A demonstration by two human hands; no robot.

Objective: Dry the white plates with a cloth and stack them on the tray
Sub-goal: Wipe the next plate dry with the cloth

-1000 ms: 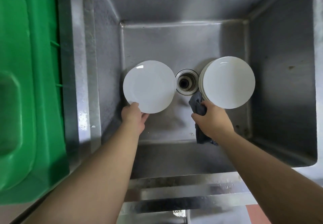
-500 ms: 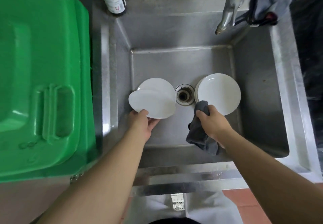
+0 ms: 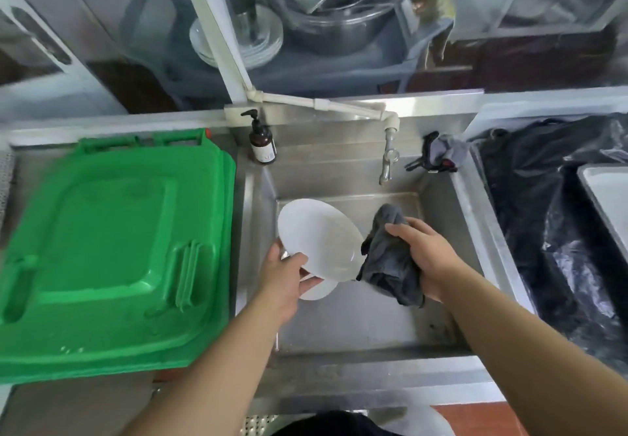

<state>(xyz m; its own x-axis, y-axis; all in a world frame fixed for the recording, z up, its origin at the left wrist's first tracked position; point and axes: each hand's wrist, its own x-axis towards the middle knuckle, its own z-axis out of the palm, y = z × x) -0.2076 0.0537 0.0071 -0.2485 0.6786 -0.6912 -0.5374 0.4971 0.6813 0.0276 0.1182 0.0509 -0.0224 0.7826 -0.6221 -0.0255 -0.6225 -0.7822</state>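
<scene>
Over sink [image 3: 438, 211], L hand [image 3: 284, 274] gripping tilted plate [image 3: 317, 236] rim, R hand [image 3: 423, 252] clutching grey cloth [image 3: 387, 259] beside it

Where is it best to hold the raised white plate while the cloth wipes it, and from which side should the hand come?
By the near-left rim, from the person's own side. The white plate is tilted over the sink, and the left hand already has its grip on that edge, thumb on top. That leaves the face and right rim free for the grey cloth in the right hand.
</scene>
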